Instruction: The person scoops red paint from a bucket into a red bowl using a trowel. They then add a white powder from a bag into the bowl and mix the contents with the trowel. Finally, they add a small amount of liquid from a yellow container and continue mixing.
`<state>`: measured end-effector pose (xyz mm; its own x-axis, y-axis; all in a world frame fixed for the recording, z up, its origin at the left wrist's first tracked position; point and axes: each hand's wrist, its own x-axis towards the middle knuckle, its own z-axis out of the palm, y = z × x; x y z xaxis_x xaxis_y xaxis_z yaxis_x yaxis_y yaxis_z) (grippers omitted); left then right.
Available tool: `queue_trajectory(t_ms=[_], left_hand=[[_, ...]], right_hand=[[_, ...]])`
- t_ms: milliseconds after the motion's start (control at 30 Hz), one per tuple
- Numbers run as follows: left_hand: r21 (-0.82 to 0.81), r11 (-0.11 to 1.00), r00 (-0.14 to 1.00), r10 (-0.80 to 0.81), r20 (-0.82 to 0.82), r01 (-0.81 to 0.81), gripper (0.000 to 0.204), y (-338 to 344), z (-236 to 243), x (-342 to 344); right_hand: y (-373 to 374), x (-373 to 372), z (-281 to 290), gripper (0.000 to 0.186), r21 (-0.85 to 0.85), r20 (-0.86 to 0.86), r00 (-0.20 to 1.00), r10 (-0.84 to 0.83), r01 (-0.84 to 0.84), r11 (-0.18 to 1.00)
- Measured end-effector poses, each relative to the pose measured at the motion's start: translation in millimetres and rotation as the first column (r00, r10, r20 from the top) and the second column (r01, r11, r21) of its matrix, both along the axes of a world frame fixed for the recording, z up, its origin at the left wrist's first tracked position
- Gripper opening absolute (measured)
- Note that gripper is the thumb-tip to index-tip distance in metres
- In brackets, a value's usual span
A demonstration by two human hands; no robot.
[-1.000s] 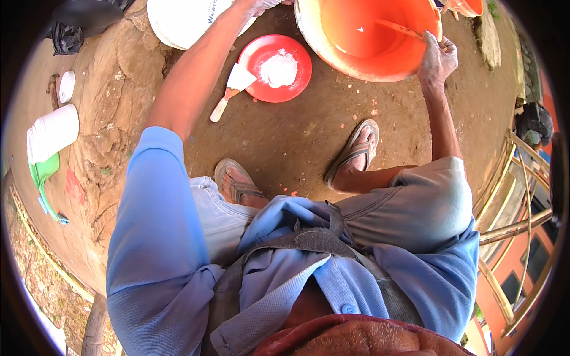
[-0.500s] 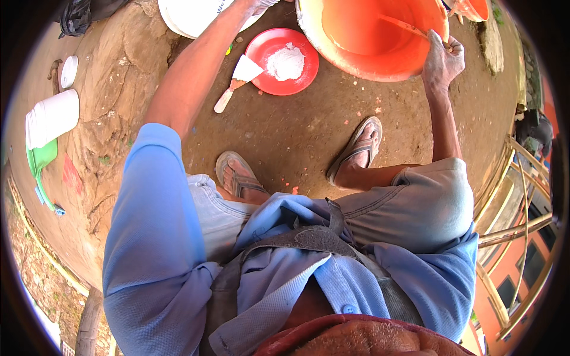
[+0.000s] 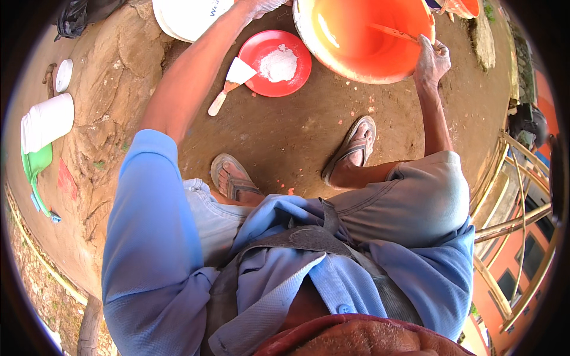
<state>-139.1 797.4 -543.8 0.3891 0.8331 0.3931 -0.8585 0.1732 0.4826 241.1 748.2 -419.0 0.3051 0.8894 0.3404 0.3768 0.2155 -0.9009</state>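
orange basin (image 3: 362,41): big, round, glossy inside, on dirt ground at top of view. thin stick (image 3: 393,32) lies in it, long axis left to right, far end pointing left and slightly up. right hand (image 3: 432,58) at basin's right rim, fingers (image 3: 440,50) curled round stick's near end. left hand (image 3: 261,6) mostly cut off at top edge beside white bucket (image 3: 184,18); fingers' state unclear. red plate (image 3: 276,62) with white powder, scraper (image 3: 233,83) touching it.

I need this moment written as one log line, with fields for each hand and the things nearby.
right hand: grips stick inside orange basin | left hand: at white bucket, grasp unclear | nearby: red plate with white powder, scraper
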Motion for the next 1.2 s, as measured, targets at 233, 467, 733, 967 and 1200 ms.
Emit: queue_trajectory(t_ms=[233, 467, 733, 967, 1200], left_hand=[[0.209, 0.904, 0.378, 0.353, -0.856, -0.372, 0.009, -29, 31, 53], [0.231, 0.898, 0.350, 0.368, -0.862, -0.375, 0.017, -31, 50, 85], [0.404, 0.810, 0.176, 0.512, -0.841, -0.425, 0.019, -28, 33, 89], [0.355, 0.853, 0.176, 0.445, -0.878, -0.384, 0.022, -31, 43, 84], [0.313, 0.867, 0.290, 0.437, -0.851, -0.387, 0.025, -38, 47, 86]], right_hand=[[3, 55, -34, 0.039, -0.116, 0.266, 0.960, -0.087, 0.122, 0.986], [-11, 64, -6, 0.061, -0.226, 0.878, 0.456, 0.146, 0.127, 0.966], [-14, 12, 10, 0.034, -0.297, 0.690, 0.548, 0.473, -0.382, 0.875], [-13, -6, 46, 0.027, -0.585, 0.660, 0.480, 0.578, -0.156, 0.796], [-3, -20, 31, 0.032, -0.345, 0.638, 0.655, 0.405, -0.227, 0.911]])
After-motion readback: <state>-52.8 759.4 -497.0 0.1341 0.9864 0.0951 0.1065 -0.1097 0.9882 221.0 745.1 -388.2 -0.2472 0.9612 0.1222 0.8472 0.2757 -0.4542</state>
